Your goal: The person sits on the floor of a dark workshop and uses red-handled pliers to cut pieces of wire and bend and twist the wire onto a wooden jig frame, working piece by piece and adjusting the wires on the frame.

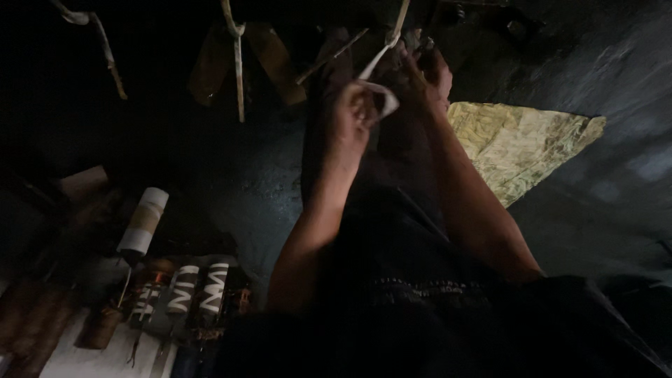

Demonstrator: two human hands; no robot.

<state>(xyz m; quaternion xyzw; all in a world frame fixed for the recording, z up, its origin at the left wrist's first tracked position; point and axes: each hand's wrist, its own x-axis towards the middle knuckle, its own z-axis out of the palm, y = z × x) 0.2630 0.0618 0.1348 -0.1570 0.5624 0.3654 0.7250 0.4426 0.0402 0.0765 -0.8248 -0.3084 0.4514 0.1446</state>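
Note:
Both my arms reach forward in a dim scene. My left hand (pixel 352 115) pinches a white strip of tape or cloth (pixel 381 94) that loops near its fingers. My right hand (pixel 427 77) is just beyond, its fingers closed around the same white strip where it runs up to a dark object at the top (pixel 399 21). My dark-clothed legs (pixel 406 280) fill the lower middle.
A crumpled yellow-green sheet (pixel 521 143) lies on the dark floor at right. At lower left lie a white-and-tan roll (pixel 143 220), striped wound coils (pixel 199 287) and brown spools (pixel 98 325). White-wrapped strands (pixel 238 63) hang from above.

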